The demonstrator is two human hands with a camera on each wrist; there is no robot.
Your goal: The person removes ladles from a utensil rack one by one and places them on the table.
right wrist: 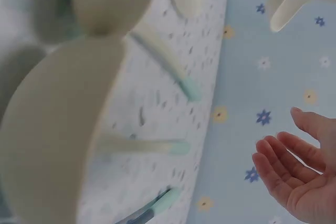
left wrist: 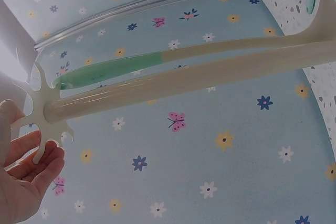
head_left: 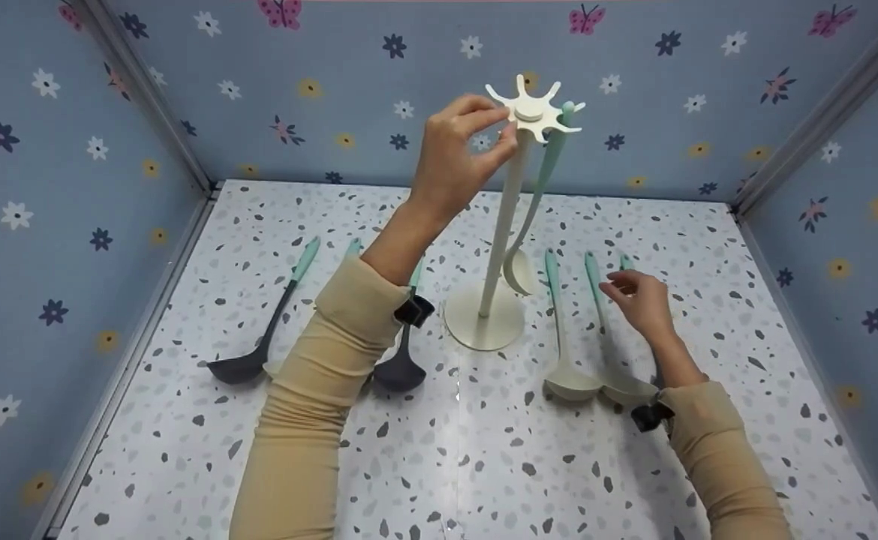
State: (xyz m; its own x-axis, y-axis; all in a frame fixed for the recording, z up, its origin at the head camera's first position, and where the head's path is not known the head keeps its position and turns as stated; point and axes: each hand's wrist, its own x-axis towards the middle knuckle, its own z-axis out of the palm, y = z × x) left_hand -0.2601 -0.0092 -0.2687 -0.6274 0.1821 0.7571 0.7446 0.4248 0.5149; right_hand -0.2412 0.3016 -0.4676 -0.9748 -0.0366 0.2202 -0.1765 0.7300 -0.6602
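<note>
My left hand (head_left: 454,154) pinches a prong of the white star-shaped top (head_left: 529,109) of a cream utensil stand (head_left: 512,187). From another prong hangs a ladle with a green handle (head_left: 550,157) and a cream bowl (head_left: 520,271), beside the pole. In the left wrist view, my thumb and fingers (left wrist: 44,166) hold the prong. My right hand (head_left: 641,304) holds nothing, its fingers loosely bent above the handles of the ladles on the right. Two cream ladles (head_left: 572,381) lie there, plus a green handle (head_left: 626,261) partly hidden behind my hand.
Left of the stand's round base (head_left: 484,330) lie a black ladle (head_left: 240,367), another dark ladle (head_left: 400,371) and a green-handled utensil (head_left: 354,246) mostly covered by my left sleeve. Flower-patterned panels (head_left: 379,97) enclose the speckled table (head_left: 454,450) at the back and sides.
</note>
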